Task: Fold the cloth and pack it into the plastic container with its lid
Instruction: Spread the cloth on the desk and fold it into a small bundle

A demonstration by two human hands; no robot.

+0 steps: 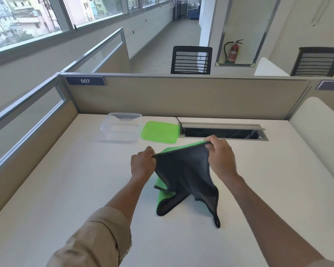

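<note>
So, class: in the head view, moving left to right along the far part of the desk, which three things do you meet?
Clear plastic container → green lid → open cable tray set into the desk.

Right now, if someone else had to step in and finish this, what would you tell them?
Left hand and right hand each pinch a top corner of the cloth, holding it up; its lower end trails on the desk.
The container sits open and empty at the back, the lid flat beside it on its right.
Done: cloth picked up. No fold made yet.
Left: fold the cloth, put it in the container, press the lid on.
</note>
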